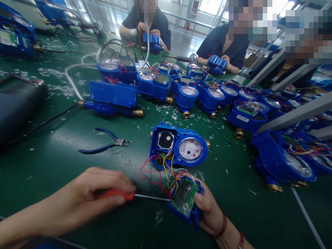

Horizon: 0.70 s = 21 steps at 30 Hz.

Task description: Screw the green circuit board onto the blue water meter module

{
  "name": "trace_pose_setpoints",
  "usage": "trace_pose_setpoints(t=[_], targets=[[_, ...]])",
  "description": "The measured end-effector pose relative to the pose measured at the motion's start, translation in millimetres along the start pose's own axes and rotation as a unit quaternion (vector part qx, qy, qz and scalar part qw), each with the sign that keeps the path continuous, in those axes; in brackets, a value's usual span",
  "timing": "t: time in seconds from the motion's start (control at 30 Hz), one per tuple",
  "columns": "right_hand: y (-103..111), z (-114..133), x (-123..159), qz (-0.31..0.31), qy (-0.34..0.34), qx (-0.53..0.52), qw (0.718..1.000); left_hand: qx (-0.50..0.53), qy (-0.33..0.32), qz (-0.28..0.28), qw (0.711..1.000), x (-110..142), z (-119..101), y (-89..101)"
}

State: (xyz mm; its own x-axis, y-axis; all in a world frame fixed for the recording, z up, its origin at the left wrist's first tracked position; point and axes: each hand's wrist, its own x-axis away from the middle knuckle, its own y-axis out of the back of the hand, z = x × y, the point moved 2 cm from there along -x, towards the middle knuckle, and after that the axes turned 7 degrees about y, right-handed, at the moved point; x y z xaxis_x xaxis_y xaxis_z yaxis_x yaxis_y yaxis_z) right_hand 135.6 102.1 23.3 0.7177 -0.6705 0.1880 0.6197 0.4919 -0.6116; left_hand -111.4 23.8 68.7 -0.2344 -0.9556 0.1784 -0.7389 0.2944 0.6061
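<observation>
The board (192, 197) is being held on the near side of the meter (190, 150): the right hand (209, 204) is clasping its case (184, 213) while the left hand (103, 186) is gripping a screwdriver (134, 196), its tip reaching the board's edge. Pressing too hard could be sending that tip skidding into the screen (183, 193). Wires (166, 173) are linking board and meter, so tugging could be straining their joints. Scraps (158, 218) are littering the surface (59, 148) around the meter, perhaps risking falling into it.

Orange screwdriver (132, 195), tip at blue-cased display (184, 196)
</observation>
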Motion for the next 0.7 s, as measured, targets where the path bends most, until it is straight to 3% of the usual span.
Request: trace_pose_setpoints(t=[0.07, 0.7], targets=[[-1, 0, -1, 0.005, 0.008, -0.009, 1.000, 0.007, 0.011, 0.054, 0.998, 0, 5, 0.4], [7, -6, 1, -0.005, 0.008, -0.039, 0.999, 0.045, -0.018, 0.029, 0.998, 0, 19, -7.8]])
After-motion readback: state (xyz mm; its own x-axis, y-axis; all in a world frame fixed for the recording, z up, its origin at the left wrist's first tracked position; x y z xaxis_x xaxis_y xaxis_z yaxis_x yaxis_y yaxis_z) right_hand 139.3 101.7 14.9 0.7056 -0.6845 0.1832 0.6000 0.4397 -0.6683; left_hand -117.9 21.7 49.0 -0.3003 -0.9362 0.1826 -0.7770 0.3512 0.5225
